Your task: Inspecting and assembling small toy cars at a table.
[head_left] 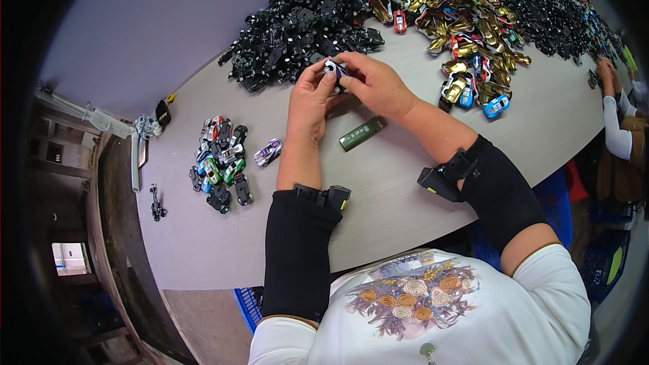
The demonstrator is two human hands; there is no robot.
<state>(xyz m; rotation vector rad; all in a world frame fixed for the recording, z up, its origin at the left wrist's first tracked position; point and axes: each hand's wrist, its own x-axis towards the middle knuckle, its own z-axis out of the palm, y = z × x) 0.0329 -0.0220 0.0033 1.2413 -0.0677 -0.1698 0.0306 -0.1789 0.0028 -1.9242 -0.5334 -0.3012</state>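
While both hands (345, 88) pinch one toy car (333, 68), one green lighter (361, 134) lies nearby.

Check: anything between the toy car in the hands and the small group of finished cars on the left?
Nothing blocks it. Both hands hold the toy car; only one loose car lies near the path to the small group.

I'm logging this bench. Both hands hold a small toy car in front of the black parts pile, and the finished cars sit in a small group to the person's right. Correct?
Not quite. The head view shows the left hand and right hand holding the small toy car in front of the black parts pile, but the small group of finished cars sits to the person's left, not right.
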